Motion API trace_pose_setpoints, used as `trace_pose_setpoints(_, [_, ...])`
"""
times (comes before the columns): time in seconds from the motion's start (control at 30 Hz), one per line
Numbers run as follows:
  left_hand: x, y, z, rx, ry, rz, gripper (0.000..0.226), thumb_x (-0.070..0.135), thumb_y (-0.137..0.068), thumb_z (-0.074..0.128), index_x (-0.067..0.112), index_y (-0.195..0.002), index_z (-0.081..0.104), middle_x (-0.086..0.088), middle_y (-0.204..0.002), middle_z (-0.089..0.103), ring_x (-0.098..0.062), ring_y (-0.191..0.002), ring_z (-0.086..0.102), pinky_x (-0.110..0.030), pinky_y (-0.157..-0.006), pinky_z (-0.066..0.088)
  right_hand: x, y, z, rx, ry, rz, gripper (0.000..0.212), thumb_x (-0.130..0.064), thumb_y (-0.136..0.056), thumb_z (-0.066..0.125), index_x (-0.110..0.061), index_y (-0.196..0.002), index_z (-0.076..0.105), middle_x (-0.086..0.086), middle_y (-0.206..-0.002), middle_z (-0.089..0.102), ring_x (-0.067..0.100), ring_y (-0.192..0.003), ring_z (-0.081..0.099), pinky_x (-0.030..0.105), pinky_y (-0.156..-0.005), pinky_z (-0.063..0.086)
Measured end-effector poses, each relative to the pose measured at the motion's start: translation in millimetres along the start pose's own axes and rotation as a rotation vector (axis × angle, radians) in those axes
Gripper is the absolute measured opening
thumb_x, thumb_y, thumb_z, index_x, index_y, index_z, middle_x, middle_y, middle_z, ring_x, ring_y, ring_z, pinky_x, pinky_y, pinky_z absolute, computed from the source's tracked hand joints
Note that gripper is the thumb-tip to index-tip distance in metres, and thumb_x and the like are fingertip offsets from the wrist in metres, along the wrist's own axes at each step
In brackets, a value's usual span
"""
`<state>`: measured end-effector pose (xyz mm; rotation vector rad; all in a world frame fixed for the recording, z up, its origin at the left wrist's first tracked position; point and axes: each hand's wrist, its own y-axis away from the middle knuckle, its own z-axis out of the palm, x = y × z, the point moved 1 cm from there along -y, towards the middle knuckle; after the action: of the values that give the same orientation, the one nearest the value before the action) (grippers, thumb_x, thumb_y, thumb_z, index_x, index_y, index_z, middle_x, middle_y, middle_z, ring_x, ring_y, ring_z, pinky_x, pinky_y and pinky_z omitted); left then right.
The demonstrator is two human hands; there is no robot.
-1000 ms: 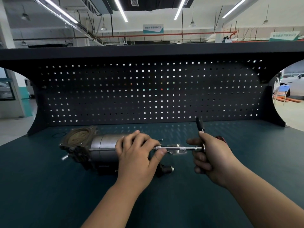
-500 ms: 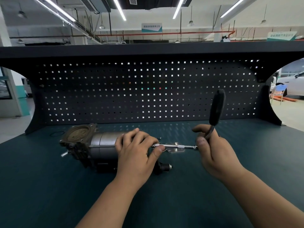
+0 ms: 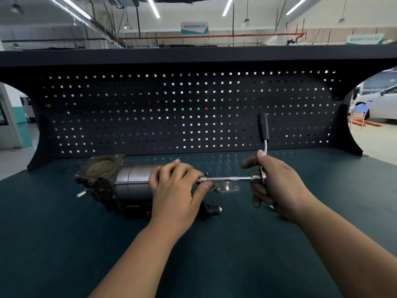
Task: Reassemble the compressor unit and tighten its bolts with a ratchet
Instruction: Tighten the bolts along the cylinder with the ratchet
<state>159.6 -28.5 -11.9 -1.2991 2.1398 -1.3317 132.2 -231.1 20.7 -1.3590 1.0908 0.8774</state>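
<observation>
Near the middle of the dark green bench (image 3: 64,244), left of centre, the compressor unit (image 3: 129,186) lies on its side, with its flanged head to the left and its cylindrical casing running right.

- **Left hand (image 3: 174,190):** the fingers curl over the right end of the casing. The thumb sits just under the tip of the extension bar (image 3: 225,179), where the bolt itself is hidden.
- **Right hand (image 3: 277,190):** the fingers wrap round the lower shaft and head of the ratchet (image 3: 263,129). Its black grip stands upright, free above the hand, in front of the pegboard (image 3: 150,115).
- **Other items:** the bar runs level between the two hands. A small bright plate (image 3: 227,187) lies on the bench just beneath the bar. A thin ring (image 3: 69,169) lies far left, apart from the unit.

Handling, as a judgement: the unit looks to be all metal, so it is probably heavy and wholly stiff. Its round, smooth casing would tend to roll under torque, so a downward clasp on the casing is the sensible hold. The long bar is likely to tip off the bolt if pulled askew, so a steadying thumb near its tip helps. A hold close to the ratchet's head suits quick, light turns. Final tightening would call for a hold on the black grip, where leverage is greatest.
</observation>
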Motion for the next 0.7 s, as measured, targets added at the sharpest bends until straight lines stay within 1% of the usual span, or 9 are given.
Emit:
trace_pose_setpoints(0.07, [0,-1,0,0.007,-0.011,0.005,0.04,0.054,-0.091,0.035,0.028,-0.087,0.065,0.013,-0.098,0.059,-0.014,-0.118,0.033,-0.032,-0.094,0.015,0,1,-3,0.029,0.18,-0.076,0.035,-0.05,-0.093,0.035,-0.032,-0.085,0.064,-0.005,-0.048,0.042,0.013,-0.04,0.045,0.032,-0.049,0.048])
trace_pose_setpoints(0.13, [0,-1,0,0.006,-0.023,0.005,0.041,0.054,-0.091,0.035,0.027,-0.085,0.065,0.012,-0.097,0.06,-0.016,-0.117,0.034,-0.033,-0.094,0.016,4,3,-6,0.07,0.337,-0.207,0.024,-0.045,-0.093,0.039,-0.039,-0.083,0.06,-0.011,-0.054,0.05,0.005,-0.048,0.05,0.031,-0.053,0.049])
trace_pose_setpoints(0.2, [0,0,0,0.003,-0.03,0.003,0.043,0.055,-0.091,0.033,0.027,-0.086,0.065,0.012,-0.097,0.06,-0.017,-0.118,0.036,-0.035,-0.095,0.016,9,2,-10,0.113,0.449,-0.327,0.02,-0.04,-0.096,0.04,-0.034,-0.085,0.056,-0.016,-0.057,0.053,0.002,-0.052,0.049,0.025,-0.056,0.044])
trace_pose_setpoints(0.27, [-1,0,0,0.002,-0.042,0.008,0.044,0.055,-0.092,0.032,0.027,-0.086,0.065,0.013,-0.097,0.06,-0.017,-0.118,0.036,-0.035,-0.096,0.017,13,4,-10,0.144,0.516,-0.401,0.023,-0.047,-0.092,0.038,-0.031,-0.086,0.053,-0.019,-0.059,0.055,0.003,-0.053,0.049,0.018,-0.051,0.038])
trace_pose_setpoints(0.33, [-1,1,1,0.005,-0.046,0.014,0.044,0.055,-0.092,0.032,0.027,-0.086,0.065,0.013,-0.097,0.06,-0.016,-0.118,0.035,-0.035,-0.095,0.017,14,6,-9,0.162,0.527,-0.425,0.033,-0.056,-0.083,0.031,-0.03,-0.084,0.051,-0.019,-0.06,0.055,0.004,-0.053,0.048,0.019,-0.051,0.037])
trace_pose_setpoints(0.4, [-1,1,1,0.015,-0.038,0.012,0.042,0.055,-0.092,0.034,0.027,-0.087,0.065,0.012,-0.098,0.061,-0.016,-0.118,0.035,-0.036,-0.095,0.018,14,5,-6,0.175,0.468,-0.363,0.037,-0.059,-0.08,0.029,-0.032,-0.082,0.053,-0.016,-0.059,0.055,0.004,-0.052,0.047,0.025,-0.054,0.041])
trace_pose_setpoints(0.5, [0,2,0,0.027,-0.019,-0.009,0.041,0.056,-0.091,0.035,0.029,-0.091,0.065,0.013,-0.101,0.061,-0.016,-0.119,0.037,-0.036,-0.096,0.019,10,1,2,0.166,0.184,-0.116,0.036,-0.051,-0.09,0.036,-0.027,-0.08,0.06,-0.007,-0.045,0.044,0.012,-0.041,0.044,0.035,-0.05,0.046])
trace_pose_setpoints(0.6, [0,2,0,0.032,0.003,-0.017,0.036,0.057,-0.09,0.036,0.033,-0.094,0.063,0.016,-0.1,0.06,-0.014,-0.119,0.035,-0.035,-0.096,0.017,5,-2,7,0.055,-0.163,0.196,0.038,-0.04,-0.1,0.039,-0.009,-0.085,0.057,0.001,-0.041,0.032,0.017,-0.03,0.025,0.029,-0.042,0.04])
trace_pose_setpoints(0.7, [-1,2,1,0.029,0.0,-0.002,0.037,0.058,-0.089,0.038,0.034,-0.091,0.065,0.016,-0.098,0.059,-0.014,-0.119,0.035,-0.033,-0.096,0.017,5,0,7,-0.001,-0.263,0.359,0.039,-0.042,-0.1,0.04,-0.01,-0.085,0.055,0.0,-0.041,0.031,0.014,-0.03,0.02,0.025,-0.039,0.036])
